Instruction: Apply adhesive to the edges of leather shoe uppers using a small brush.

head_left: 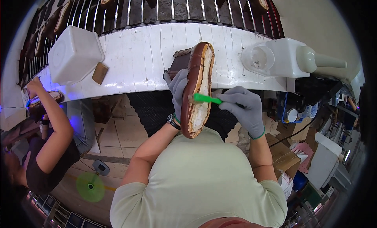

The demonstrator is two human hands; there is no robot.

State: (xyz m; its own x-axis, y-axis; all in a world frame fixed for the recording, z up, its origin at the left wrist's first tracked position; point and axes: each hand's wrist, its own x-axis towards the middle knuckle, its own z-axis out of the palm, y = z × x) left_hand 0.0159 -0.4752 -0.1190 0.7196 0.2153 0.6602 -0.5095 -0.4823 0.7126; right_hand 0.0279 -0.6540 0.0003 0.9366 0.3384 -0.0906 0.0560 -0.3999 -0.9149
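Note:
My left hand [177,90], in a grey glove, grips a brown shoe [198,86] turned sole-up over the edge of the white bench [149,51]. Its pale underside faces me. My right hand [243,108], also gloved, holds a green brush [206,98] whose bristle end touches the shoe's underside near the middle. A wristwatch [169,119] sits on my left wrist.
A white square tub [74,53] and a small brown block [99,73] stand on the bench at the left, a white container with a nozzle [286,59] at the right. Behind runs a metal-bar rack [157,8] with shoes. Another person [47,137] works at my left.

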